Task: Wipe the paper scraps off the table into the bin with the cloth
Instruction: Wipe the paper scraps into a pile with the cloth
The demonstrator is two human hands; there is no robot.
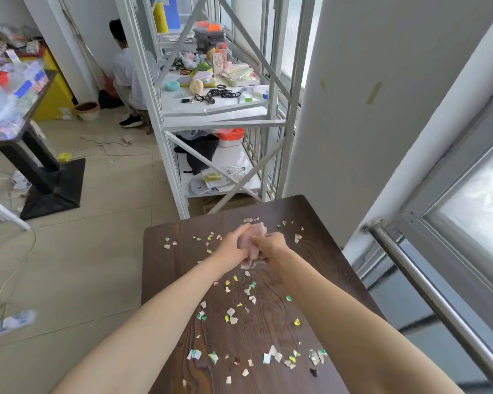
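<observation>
You have both hands, left hand (234, 245) and right hand (271, 245), clamped in one grip on the bunched cloth (252, 240); scraps (231, 314) lie all around it on the counter (165, 265), unswept. No bin shows: find it, then sweep toward it.

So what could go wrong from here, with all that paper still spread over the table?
No bin shows in this view, so scraps pushed off the dark table may land on the floor. Both hands, left and right, hold the pink cloth bunched up, so a wipe may skip pieces. Scraps near the right edge could slip off.
</observation>
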